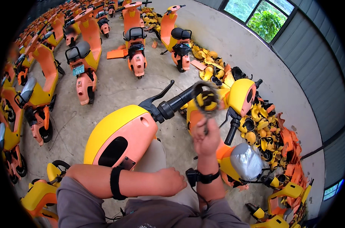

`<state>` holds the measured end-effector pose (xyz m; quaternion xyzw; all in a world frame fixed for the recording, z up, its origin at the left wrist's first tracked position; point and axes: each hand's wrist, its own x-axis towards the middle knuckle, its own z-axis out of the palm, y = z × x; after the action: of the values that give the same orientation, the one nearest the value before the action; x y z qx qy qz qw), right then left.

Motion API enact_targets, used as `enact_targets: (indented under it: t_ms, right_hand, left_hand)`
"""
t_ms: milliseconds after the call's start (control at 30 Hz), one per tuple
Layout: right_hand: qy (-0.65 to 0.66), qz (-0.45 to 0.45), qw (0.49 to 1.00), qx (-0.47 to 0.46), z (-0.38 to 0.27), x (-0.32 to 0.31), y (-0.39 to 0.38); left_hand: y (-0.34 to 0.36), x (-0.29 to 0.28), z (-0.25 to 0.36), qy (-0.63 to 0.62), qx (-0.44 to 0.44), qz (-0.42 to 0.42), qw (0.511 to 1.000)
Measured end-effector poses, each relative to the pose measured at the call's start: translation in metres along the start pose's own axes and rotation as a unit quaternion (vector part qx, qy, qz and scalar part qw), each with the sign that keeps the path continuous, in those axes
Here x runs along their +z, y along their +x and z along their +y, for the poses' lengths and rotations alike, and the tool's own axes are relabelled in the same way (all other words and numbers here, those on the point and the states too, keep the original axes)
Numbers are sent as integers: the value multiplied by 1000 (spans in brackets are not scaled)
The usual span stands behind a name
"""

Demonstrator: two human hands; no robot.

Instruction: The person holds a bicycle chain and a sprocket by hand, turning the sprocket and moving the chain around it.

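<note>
My right hand (206, 140) is raised beside the near scooter's handlebar grip (178, 100). It is closed around the short stem of a grey ring-shaped thing (206, 98), blurred and too unclear to name. My left hand (171, 183) lies low in front of my body, with its forearm crossing from the left. Its fingers are curled in, and whatever they may hold is hidden. Just beyond that forearm stands the near scooter's yellow and orange handlebar cover (121, 135), which has a dark oval panel and a black brake lever (161, 93).
Another scooter (241, 97) with a silver-wrapped seat (246, 161) stands close on my right. Yellow and orange plastic parts (262, 131) lie heaped along the wall (233, 41). Several more scooters (85, 53) stand in rows ahead and to the left on the concrete floor (108, 83).
</note>
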<state>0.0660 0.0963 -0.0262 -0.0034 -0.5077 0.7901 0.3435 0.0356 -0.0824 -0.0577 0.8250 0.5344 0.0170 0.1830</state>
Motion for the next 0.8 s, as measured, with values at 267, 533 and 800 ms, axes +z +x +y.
enact_targets:
  t_ms: [267, 533, 800]
  right_hand:
    - [82, -19, 996, 30, -1, 14, -18]
    - [89, -153, 954, -243, -84, 20, -27]
    - [114, -188, 915, -337, -126, 29, -36]
  left_hand:
    - [-4, 2, 6, 24, 1, -40, 999]
    - [-7, -18, 9, -11, -14, -36, 999]
    - [-5, -1, 5, 23, 11, -17, 1000]
